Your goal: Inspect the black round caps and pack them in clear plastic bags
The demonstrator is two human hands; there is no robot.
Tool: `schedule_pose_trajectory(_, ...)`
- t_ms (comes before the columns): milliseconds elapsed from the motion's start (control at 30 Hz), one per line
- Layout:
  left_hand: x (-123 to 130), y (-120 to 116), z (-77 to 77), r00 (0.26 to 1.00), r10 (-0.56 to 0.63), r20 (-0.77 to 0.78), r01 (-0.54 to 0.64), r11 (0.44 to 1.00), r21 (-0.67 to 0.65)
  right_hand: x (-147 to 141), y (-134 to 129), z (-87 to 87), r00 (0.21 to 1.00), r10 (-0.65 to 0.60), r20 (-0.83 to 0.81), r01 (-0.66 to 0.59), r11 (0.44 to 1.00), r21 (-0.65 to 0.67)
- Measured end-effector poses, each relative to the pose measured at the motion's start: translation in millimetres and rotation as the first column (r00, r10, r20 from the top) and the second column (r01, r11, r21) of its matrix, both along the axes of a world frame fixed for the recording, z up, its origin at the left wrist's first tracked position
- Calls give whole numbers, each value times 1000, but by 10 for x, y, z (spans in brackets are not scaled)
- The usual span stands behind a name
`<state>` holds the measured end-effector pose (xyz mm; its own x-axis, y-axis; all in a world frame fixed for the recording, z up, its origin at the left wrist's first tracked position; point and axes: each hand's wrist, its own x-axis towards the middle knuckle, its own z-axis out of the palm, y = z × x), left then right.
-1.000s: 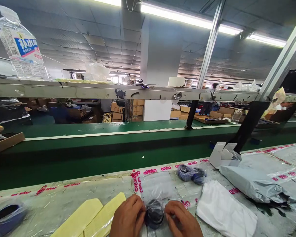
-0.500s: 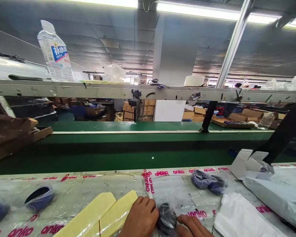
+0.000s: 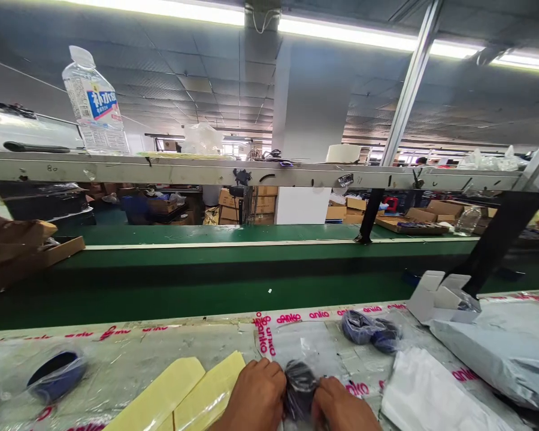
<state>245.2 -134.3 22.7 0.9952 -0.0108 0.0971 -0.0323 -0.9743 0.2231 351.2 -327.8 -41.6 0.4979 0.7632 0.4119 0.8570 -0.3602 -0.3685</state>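
Note:
A dark round item in clear plastic wrap (image 3: 300,383) lies between my hands at the bottom middle of the head view. My left hand (image 3: 259,392) is closed at its left side, fingers curled on the wrap. On its right side, my right hand (image 3: 341,404) has its fingers bent and pressed together on the plastic. The undersides of both hands are hidden. Yellow envelopes (image 3: 161,392) lie just left of my left hand. To the right of my right hand is a stack of white bags (image 3: 424,389).
Bagged blue items lie at the left (image 3: 56,376) and beyond my right hand (image 3: 371,330). An open white box (image 3: 444,299) stands by a grey plastic package (image 3: 494,347). Behind runs a green belt (image 3: 184,287), below a metal shelf rail (image 3: 184,173) with a bottle (image 3: 96,105).
My right hand has moved in against the wrapped item, its fingers now more bent. My left hand stays at the item's left side. The whole view has shifted slightly.

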Motion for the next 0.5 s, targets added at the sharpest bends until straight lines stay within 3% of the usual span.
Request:
schedule_pose_trajectory(100, -3, 4, 166, 997, 76, 8, -74, 987, -141, 49, 28, 248, 933, -21, -359, 51, 996, 73)
schedule_pose_trajectory(200, 25, -8, 262, 985, 174, 6, -167, 953, -253, 65, 98, 393, 767, -1, -642, 128, 980, 151)
schedule_pose_trajectory(333, 112, -58, 252, 977, 212, -25, -210, 930, -301, 42, 188, 389, 601, 35, -799, 259, 937, 236)
schedule_pose_trajectory(433, 183, -70, 197, 977, 208, -41, -209, 915, -346, 28, 216, 387, 546, 53, -836, 340, 898, 279)
schedule_pose_trajectory(500, 237, -52, 174, 978, 202, -49, -201, 859, -471, 47, 216, 447, 520, 60, -852, 383, 875, 295)
